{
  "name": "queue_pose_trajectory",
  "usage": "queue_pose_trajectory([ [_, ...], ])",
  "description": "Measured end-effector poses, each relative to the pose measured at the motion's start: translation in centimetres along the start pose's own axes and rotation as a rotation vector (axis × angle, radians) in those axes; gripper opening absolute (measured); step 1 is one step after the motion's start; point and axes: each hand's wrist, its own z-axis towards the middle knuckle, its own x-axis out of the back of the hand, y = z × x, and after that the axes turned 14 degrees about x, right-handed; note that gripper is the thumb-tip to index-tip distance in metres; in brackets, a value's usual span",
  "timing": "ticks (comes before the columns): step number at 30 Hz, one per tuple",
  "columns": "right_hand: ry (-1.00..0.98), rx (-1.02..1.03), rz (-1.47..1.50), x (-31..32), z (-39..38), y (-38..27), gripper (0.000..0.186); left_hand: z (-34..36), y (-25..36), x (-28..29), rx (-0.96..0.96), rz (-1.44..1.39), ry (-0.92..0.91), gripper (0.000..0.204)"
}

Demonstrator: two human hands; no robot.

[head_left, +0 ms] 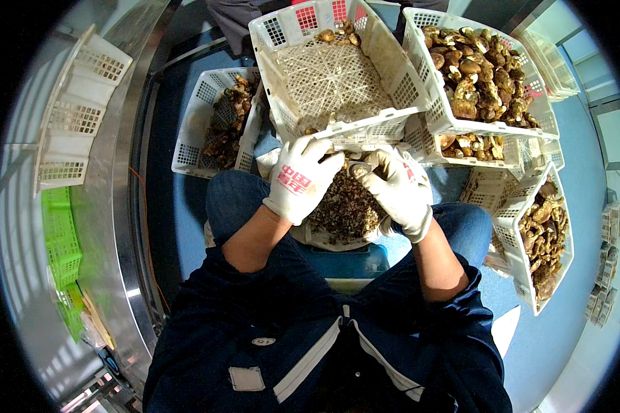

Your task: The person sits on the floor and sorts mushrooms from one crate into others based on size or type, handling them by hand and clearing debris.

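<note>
Left hand [302, 177]: In a white glove marked in red, it bends its fingers over the far-left edge of the crumb heap [348, 210]; we cannot tell whether its fingertips grip anything.
Right hand [401, 189]: Gloved to match, it pinches a small grey piece [359, 169] between thumb and fingers; whether mushroom cap or blade, we cannot say.
Crumb heap: Dark brown bits fill a pale-rimmed container [334, 241] between knees in blue jeans [234, 199], close beneath both hands.
Far crate [396, 86]: Just beyond the gloves, this large white crate carries a few mushrooms [341, 33] at its far end, soil specking its lattice floor.
Far-right crate [492, 131]: We see brown-and-cream mushrooms [479, 76] heaped high here.
Right crate [520, 244]: More mushrooms [544, 234] lie within its slanting white walls.
Left crate [189, 131]: Darker clumped pieces [231, 124] gather along its right side.
Risk at the fingers: Should the grey piece prove a blade, we judge a slip could nick the left hand, so near do the two work.
Risk at the heap: A loosened pinch could lose the piece among the bits; a shifted knee could tip the container.
Risk at the rim: A knock could roll mushrooms off the far-right crate.
</note>
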Motion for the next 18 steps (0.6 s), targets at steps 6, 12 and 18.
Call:
queue_pose_trajectory([
  [6, -0.008, -0.018, -0.153, 0.7, 0.1, -1.1, 0.017, -0.1, -0.1, 0.1, -0.041, -0.001, 0.025, 0.030],
  [12, -0.011, -0.058, 0.007, 0.8, -0.2, -0.4, 0.020, 0.1, 0.2, 0.1, -0.056, -0.020, 0.058, 0.018],
  [18, 0.020, -0.094, -0.028, 0.3, 0.0, -1.9, 0.018, 0.1, 0.0, 0.0, -0.004, -0.032, 0.069, 0.023],
])
